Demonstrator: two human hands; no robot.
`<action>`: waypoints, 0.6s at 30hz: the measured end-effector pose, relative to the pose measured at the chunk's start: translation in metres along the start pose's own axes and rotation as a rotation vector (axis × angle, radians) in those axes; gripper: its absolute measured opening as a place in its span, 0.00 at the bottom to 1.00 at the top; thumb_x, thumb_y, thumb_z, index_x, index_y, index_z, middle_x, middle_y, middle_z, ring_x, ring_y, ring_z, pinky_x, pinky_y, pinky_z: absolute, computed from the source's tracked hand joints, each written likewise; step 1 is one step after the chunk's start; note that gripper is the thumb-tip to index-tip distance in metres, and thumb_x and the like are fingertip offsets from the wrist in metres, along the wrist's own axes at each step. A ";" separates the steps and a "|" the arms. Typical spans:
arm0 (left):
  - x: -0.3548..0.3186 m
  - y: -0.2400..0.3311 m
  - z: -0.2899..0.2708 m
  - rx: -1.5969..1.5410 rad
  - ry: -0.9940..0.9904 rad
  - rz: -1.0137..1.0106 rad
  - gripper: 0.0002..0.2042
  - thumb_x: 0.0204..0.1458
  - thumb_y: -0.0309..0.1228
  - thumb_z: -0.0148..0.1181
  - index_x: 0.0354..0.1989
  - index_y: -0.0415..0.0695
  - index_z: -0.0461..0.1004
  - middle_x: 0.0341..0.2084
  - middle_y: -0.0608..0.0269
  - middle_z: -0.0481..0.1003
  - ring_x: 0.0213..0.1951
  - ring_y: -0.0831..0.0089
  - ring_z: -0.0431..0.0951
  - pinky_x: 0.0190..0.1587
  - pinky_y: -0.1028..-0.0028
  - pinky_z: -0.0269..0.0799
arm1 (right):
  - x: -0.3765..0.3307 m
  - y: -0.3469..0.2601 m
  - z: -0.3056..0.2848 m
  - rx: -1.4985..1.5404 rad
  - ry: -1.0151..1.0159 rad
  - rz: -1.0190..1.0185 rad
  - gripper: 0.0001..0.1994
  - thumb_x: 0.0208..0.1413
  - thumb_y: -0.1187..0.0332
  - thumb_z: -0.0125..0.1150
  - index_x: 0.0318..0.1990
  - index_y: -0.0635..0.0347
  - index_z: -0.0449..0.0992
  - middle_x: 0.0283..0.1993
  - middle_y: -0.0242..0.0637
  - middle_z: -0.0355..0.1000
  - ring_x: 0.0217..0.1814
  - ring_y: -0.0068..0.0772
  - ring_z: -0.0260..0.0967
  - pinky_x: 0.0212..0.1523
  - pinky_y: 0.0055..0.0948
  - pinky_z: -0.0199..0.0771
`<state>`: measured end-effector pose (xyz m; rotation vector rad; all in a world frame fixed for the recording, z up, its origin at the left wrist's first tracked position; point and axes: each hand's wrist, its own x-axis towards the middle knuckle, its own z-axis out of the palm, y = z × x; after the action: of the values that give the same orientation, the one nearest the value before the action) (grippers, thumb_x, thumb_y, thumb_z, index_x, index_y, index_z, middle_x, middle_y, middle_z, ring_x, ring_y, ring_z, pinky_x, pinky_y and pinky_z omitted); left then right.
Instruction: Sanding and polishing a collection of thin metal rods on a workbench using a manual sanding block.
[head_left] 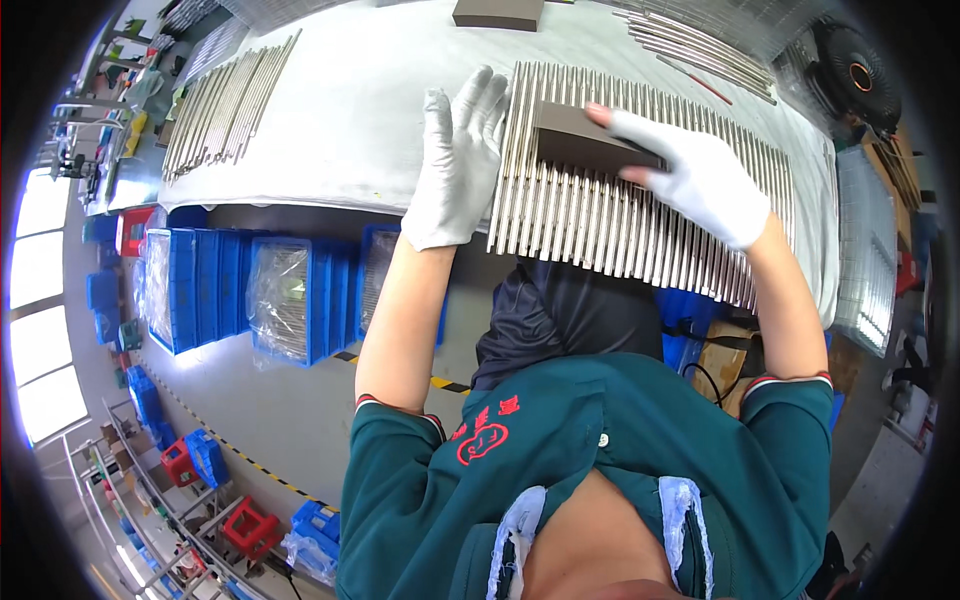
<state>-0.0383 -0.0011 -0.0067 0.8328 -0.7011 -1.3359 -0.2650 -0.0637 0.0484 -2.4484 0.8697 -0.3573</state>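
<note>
A wide row of thin shiny metal rods (600, 225) lies side by side at the table's near edge, their ends overhanging it. My left hand (455, 170), in a white glove with the fingers stretched out, rests along the left side of the row. On top of the rods lies a dark brown rectangular block (572, 138). My right hand (705, 180), in a white glove that leaves some fingertips bare, grips the right part of this block between fingers and thumb. The hand hides the block's right end.
On the white-covered table (350, 110) lie a rod group (225, 105) at left, more rods (700, 55) at far right and another brown block (498, 13) at the back. A black fan (855, 75) stands at right. Blue crates (205, 285) sit below the table's left side.
</note>
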 end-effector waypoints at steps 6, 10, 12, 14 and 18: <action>0.004 -0.009 -0.010 -0.635 -0.212 -0.078 0.51 0.47 0.68 0.49 0.67 0.35 0.47 0.64 0.48 0.51 0.68 0.59 0.48 0.71 0.63 0.43 | -0.080 0.022 -0.025 0.111 0.081 0.232 0.30 0.48 0.80 0.61 0.61 0.50 0.67 0.62 0.34 0.67 0.63 0.33 0.65 0.61 0.27 0.65; -0.001 -0.001 0.000 -0.014 0.012 0.025 0.52 0.47 0.70 0.46 0.66 0.35 0.47 0.64 0.48 0.51 0.68 0.59 0.47 0.71 0.63 0.41 | -0.091 0.018 -0.026 0.146 0.086 0.302 0.30 0.48 0.80 0.62 0.61 0.51 0.67 0.61 0.35 0.68 0.62 0.31 0.66 0.62 0.27 0.64; -0.002 0.001 0.002 0.004 0.015 0.027 0.52 0.47 0.71 0.45 0.66 0.35 0.47 0.64 0.48 0.51 0.68 0.59 0.47 0.71 0.63 0.40 | -0.090 0.013 -0.030 0.096 0.019 0.258 0.29 0.47 0.80 0.62 0.60 0.51 0.69 0.59 0.35 0.70 0.61 0.33 0.67 0.61 0.27 0.65; -0.002 0.001 0.005 0.023 0.012 0.023 0.52 0.47 0.71 0.45 0.66 0.35 0.47 0.64 0.48 0.51 0.68 0.59 0.47 0.71 0.62 0.40 | -0.084 0.011 -0.023 0.079 0.048 0.205 0.28 0.47 0.80 0.62 0.59 0.50 0.70 0.58 0.36 0.70 0.60 0.34 0.68 0.60 0.28 0.67; -0.003 0.002 0.004 0.050 0.004 0.034 0.51 0.48 0.70 0.45 0.67 0.35 0.47 0.64 0.48 0.51 0.68 0.59 0.47 0.71 0.62 0.41 | -0.036 -0.011 0.006 -0.032 0.103 -0.039 0.28 0.47 0.74 0.63 0.59 0.44 0.70 0.53 0.36 0.73 0.50 0.42 0.73 0.50 0.31 0.73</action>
<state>-0.0413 0.0016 -0.0029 0.8596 -0.7446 -1.2907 -0.2845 -0.0305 0.0469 -2.4978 0.8776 -0.4914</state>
